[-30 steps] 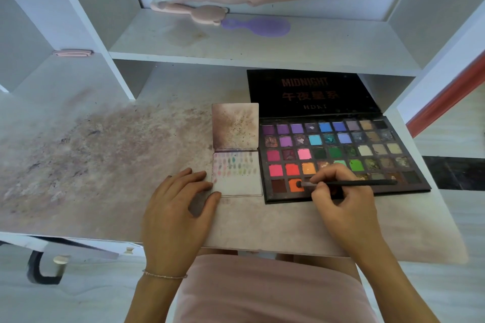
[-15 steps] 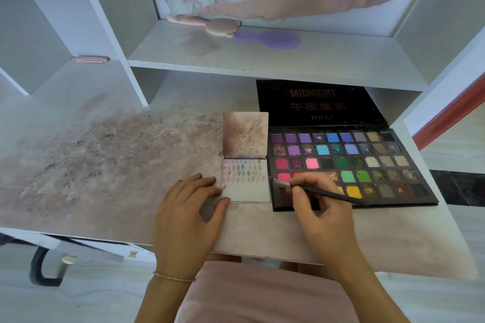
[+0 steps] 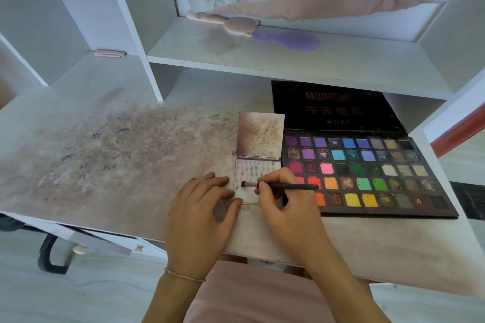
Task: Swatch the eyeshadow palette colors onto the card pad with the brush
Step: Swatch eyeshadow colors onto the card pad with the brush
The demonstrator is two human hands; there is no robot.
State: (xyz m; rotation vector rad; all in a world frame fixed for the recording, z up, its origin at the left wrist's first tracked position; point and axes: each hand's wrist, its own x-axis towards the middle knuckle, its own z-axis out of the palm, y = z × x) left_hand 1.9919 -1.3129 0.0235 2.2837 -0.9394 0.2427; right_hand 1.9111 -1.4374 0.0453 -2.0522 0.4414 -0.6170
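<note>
Fingers (image 3: 265, 183) pinch brush (image 3: 288, 186); tip on card pad (image 3: 246, 195).

Bare forearms, thin beaded bracelet (image 3: 183, 276) on left wrist, pink garment (image 3: 252, 294)

Stained white desk (image 3: 105, 155), open shelves (image 3: 288, 60)

Brush held over the card pad, palette to the right

The right hand (image 3: 291, 207) pinches the brush (image 3: 282, 186); its tip lies left of the grip on the card pad (image 3: 249, 173), the eyeshadow palette (image 3: 367, 176) lies right, the left hand (image 3: 199, 215) rests left.
</note>
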